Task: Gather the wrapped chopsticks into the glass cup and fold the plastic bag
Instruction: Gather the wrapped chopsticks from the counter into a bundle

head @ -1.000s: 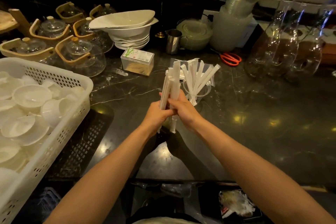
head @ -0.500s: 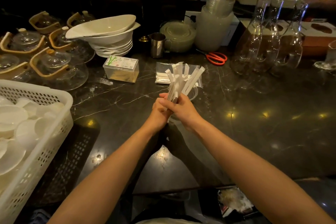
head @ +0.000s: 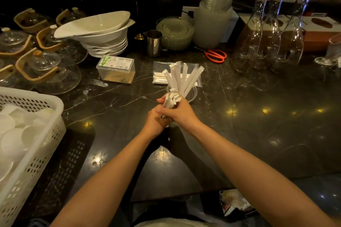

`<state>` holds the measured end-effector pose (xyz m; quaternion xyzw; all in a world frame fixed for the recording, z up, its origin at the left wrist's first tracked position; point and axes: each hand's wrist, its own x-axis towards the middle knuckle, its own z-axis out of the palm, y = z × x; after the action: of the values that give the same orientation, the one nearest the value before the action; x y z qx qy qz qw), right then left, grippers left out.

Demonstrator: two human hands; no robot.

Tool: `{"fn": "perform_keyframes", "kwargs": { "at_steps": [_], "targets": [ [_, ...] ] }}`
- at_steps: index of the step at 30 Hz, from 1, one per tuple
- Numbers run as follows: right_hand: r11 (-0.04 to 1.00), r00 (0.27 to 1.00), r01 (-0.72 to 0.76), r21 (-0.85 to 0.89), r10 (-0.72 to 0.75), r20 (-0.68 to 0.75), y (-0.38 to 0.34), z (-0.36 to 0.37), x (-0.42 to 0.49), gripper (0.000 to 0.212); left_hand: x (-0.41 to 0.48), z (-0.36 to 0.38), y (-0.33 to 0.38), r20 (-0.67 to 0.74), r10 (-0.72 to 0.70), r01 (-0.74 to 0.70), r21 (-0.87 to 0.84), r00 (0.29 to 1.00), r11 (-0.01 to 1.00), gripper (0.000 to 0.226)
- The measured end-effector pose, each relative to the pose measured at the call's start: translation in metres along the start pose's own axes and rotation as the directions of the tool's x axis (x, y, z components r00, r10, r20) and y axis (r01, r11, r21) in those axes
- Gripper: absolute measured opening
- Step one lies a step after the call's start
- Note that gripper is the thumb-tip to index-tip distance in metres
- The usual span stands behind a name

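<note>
Both hands clasp one bundle of white paper-wrapped chopsticks (head: 170, 100) over the dark marble counter, just in front of the glass cup (head: 192, 94). My left hand (head: 156, 121) grips the lower part and my right hand (head: 178, 111) wraps over the upper part. Only the bundle's top ends show above my fingers. Several more wrapped chopsticks (head: 184, 77) stand fanned out in the cup. Behind the cup lies the clear plastic bag (head: 162, 72), flat, with some wrapped chopsticks still inside.
A clear toothpick box (head: 116, 69) sits left of the bag. Stacked white bowls (head: 99, 33), a steel jug (head: 154, 42), red scissors (head: 215, 55) and glass carafes (head: 267, 38) line the back. Glass teapots (head: 46, 68) and a white basket of cups (head: 31, 134) stand at left.
The held bundle has come down from upright and high to low between my hands, its ends now just above my fingers. The view has shifted, moving objects leftward.
</note>
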<state>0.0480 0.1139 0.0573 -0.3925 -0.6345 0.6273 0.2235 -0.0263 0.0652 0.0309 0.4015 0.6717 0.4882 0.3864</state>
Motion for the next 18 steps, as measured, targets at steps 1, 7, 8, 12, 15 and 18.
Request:
{"fn": "perform_keyframes", "kwargs": {
  "at_steps": [1,7,8,12,15,18],
  "targets": [
    [1.000,1.000,0.003,0.005,-0.003,-0.002,0.001,0.001,0.000,0.034,0.000,0.001,0.000,-0.010,-0.013,0.013,-0.008,1.000,1.000,0.033],
    [1.000,1.000,-0.011,-0.012,0.011,0.008,0.004,0.005,-0.001,0.038,0.000,-0.006,-0.005,0.037,-0.007,0.006,0.028,0.999,1.000,0.035],
    [1.000,1.000,-0.007,-0.025,0.007,0.000,0.004,0.006,0.000,0.035,0.000,-0.007,-0.005,0.057,0.007,-0.009,0.033,0.998,0.999,0.037],
    [0.998,0.998,0.011,-0.069,-0.016,-0.068,-0.006,0.008,0.002,0.030,0.004,-0.011,-0.001,0.090,-0.004,0.000,0.052,0.996,0.999,0.042],
    [0.994,0.994,0.084,-0.064,-0.088,-0.063,-0.026,0.001,0.002,0.022,0.008,-0.012,0.015,0.095,0.025,-0.030,0.055,0.995,0.998,0.033],
    [0.982,0.980,0.169,-0.082,-0.176,-0.089,-0.048,-0.009,0.007,0.030,0.015,-0.016,0.040,0.110,0.133,-0.140,0.062,0.985,0.988,0.033]
  ]
}}
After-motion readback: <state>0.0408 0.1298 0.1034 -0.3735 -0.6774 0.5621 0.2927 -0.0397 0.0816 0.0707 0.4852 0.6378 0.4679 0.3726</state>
